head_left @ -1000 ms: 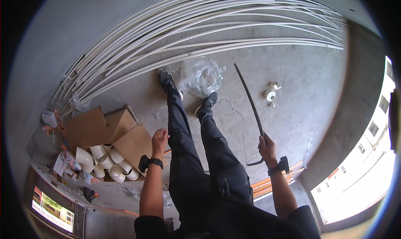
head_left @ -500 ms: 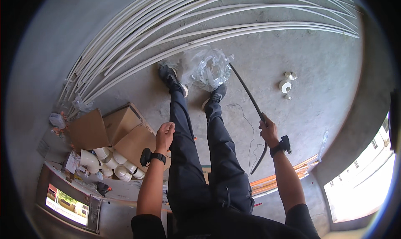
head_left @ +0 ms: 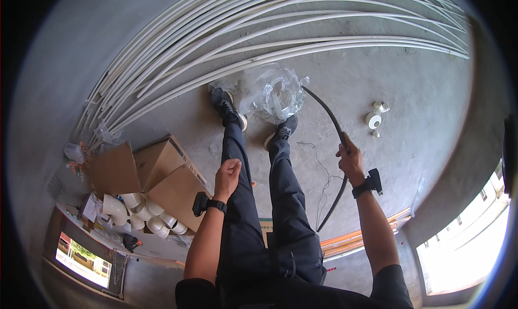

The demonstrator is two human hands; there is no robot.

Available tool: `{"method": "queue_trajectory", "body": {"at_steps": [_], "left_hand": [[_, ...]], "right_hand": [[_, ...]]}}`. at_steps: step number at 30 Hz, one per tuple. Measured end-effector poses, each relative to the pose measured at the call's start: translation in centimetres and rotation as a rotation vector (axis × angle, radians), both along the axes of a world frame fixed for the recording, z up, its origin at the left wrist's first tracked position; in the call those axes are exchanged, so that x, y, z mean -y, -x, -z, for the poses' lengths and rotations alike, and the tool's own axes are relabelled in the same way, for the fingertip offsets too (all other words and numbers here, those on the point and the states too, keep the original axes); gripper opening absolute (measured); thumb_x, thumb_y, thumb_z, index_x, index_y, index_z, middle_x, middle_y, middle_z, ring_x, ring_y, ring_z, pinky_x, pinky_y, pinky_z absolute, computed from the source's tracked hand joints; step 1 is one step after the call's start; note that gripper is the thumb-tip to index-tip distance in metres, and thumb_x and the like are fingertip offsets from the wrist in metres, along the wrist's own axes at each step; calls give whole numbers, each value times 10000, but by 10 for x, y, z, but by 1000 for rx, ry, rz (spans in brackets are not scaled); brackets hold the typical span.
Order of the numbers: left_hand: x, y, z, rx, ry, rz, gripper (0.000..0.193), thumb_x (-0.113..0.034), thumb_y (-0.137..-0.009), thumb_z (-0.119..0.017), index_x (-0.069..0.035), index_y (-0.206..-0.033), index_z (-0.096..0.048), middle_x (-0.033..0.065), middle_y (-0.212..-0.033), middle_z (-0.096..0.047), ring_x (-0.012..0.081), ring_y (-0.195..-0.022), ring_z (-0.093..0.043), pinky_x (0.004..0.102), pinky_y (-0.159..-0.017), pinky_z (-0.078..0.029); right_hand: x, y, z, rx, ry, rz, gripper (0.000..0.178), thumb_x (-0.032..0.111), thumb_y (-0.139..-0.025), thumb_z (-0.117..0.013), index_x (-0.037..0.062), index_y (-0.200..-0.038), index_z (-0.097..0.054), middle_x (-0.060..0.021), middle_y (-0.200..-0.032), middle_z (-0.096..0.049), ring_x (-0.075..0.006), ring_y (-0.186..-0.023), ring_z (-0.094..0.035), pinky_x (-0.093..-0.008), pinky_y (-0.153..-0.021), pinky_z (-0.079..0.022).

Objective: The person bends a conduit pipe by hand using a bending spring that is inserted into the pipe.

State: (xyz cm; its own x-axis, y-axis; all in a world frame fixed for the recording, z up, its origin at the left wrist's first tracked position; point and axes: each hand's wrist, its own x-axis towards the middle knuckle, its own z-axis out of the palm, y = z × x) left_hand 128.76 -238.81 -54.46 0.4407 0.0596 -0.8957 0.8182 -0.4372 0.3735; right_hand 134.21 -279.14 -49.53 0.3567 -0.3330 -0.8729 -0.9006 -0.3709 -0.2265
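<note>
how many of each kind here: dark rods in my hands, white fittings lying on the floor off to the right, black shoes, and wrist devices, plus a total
Bent dark-grey slender rod, gripped in the right hand: 1
Small glossy white fittings lying off to the right: 3
Black lace-up shoes with pale soles: 2
Black strapped wrist devices: 2
Total: 8

Pipes point(head_left: 345, 38) beyond plastic wrap point(head_left: 274, 96); carton point(head_left: 154, 162) left of legs point(head_left: 286, 174); rod point(head_left: 330, 111) right; floor fittings point(head_left: 373, 120) farther right
</note>
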Motion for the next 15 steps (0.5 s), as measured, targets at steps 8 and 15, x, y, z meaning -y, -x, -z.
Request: {"method": "queue_trajectory", "body": {"at_steps": [8, 15], "left_hand": [[-4, -1, 9, 120, -24, -64, 340, -307, -960, -635, 10, -1082, -645, 91, -935, -712, 171, -848, -696, 286, -766, -546], [-19, -16, 13, 81, -17, -137, 383, -352, -960, -620, 4, -1100, -637, 146, -1000, -713, 233, -902, -707, 315, -806, -550]], "right_hand": [[0, -28, 26, 84, -8, -34, 475, 191, -993, -511, 161, -1463, -447, -60, -735, -627, -101, -483, -536, -296, -461, -454], [-17, -46, 33, 100, -13, -135, 469, 176, -986, -520, 161, -1451, -466, -56, -720, -622, -91, -463, -519, -289, -447, -451]]}}
